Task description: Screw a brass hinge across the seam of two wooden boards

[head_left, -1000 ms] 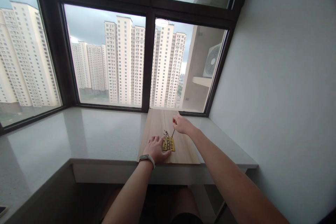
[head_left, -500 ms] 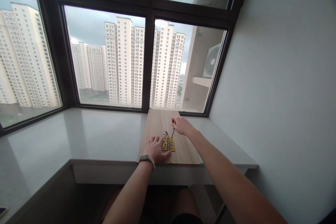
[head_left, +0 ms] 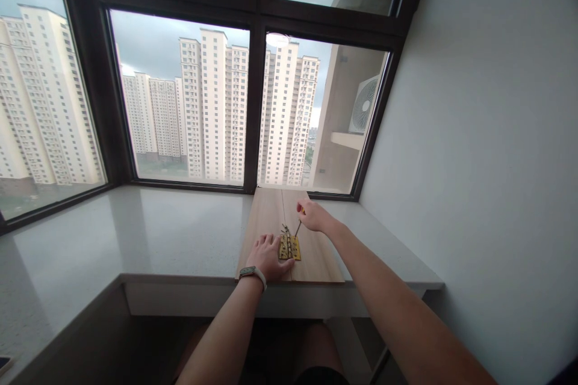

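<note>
A brass-coloured hinge [head_left: 295,248] lies unfolded across the seam between two light wooden boards [head_left: 315,264]. Small dark pieces, apparently loose screws [head_left: 286,230], lie on it and at its far end. My left hand [head_left: 268,257], wearing a watch, rests flat with fingers spread; its fingertips and thumb touch the hinge's left and near edges. My right hand [head_left: 311,215] is closed around the handle of a screwdriver [head_left: 297,228]. The shaft slants down, and its tip meets the far part of the hinge's right leaf. The tip's exact contact is too small to make out.
The boards lie on a pale stone windowsill [head_left: 180,234] with a front edge near my wrists. Dark-framed windows [head_left: 255,102] stand behind it, and a white wall [head_left: 478,132] rises at the right. A dark object [head_left: 5,364] shows at the lower left corner.
My right hand has turned and shifted very slightly on the screwdriver's handle, with more yellow showing. The left hand and the hinge have stayed put.
</note>
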Action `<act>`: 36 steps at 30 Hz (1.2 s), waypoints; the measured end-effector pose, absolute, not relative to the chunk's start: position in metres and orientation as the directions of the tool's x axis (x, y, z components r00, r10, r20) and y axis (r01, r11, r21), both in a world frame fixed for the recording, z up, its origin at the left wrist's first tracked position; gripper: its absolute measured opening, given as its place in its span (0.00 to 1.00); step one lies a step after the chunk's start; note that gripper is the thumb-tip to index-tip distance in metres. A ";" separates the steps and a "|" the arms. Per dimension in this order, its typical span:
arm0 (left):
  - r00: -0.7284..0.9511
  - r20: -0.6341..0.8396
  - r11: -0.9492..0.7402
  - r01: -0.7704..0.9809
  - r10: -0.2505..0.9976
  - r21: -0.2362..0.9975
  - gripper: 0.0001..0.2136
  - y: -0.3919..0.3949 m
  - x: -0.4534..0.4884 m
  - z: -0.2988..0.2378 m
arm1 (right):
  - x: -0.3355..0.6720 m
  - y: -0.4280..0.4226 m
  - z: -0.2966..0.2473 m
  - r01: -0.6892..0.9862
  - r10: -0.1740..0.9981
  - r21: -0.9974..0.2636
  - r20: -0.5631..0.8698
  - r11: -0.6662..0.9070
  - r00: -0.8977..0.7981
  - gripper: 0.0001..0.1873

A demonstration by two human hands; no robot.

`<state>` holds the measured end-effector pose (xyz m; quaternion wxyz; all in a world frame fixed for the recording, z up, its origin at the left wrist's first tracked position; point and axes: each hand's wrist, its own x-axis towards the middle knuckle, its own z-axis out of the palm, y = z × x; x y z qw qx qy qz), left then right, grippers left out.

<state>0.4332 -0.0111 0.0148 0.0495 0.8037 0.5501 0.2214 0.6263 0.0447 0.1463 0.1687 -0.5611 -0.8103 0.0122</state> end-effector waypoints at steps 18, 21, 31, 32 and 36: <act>0.286 0.307 -0.381 0.868 0.908 0.318 0.39 -0.010 0.433 0.014 | 0.627 0.043 0.153 0.946 0.927 -0.042 0.217 0.321 -0.305 0.11; 0.284 0.320 -0.384 0.868 0.904 0.316 0.38 -0.010 0.433 0.013 | 0.628 0.045 0.152 0.940 0.926 -0.062 0.207 0.335 -0.316 0.07; 0.287 0.304 -0.382 0.867 0.908 0.321 0.39 -0.010 0.432 0.014 | 0.621 0.043 0.153 0.935 0.922 -0.081 0.220 0.344 -0.320 0.04; 0.285 0.298 -0.377 0.869 0.911 0.320 0.39 -0.011 0.433 0.015 | 0.620 0.043 0.154 0.940 0.923 -0.061 0.221 0.335 -0.315 0.05; 0.279 0.282 -0.366 0.872 0.918 0.326 0.39 -0.013 0.434 0.018 | 0.620 0.040 0.154 0.953 0.926 -0.006 0.239 0.304 -0.294 0.10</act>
